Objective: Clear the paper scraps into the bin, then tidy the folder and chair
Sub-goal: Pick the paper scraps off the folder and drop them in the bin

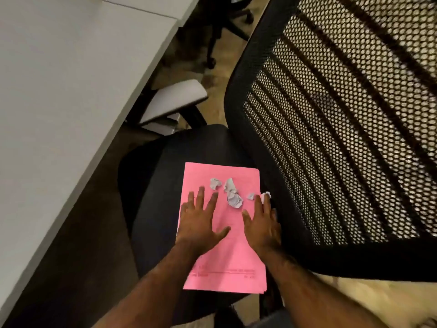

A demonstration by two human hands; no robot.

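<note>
- Both forearms reach down from the near edge; the left hand (201,223) and right hand (262,223) lie flat, palms down, on the pink folder (222,263), holding nothing, fingers (214,200) spread.
- That folder rests on the seat of the black office chair (165,185), its long axis running away from the camera.
- Crumpled paper scraps (233,195) sit on the folder's far half, just beyond the fingertips; one touches the right hand's fingertips, which looks nearer for gathering.
- No bin is visible.

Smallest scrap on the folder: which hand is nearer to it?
Right. The right hand has fingertips just beside the smallest scrap; the left hand lies across the folder, beyond the big scrap.
</note>
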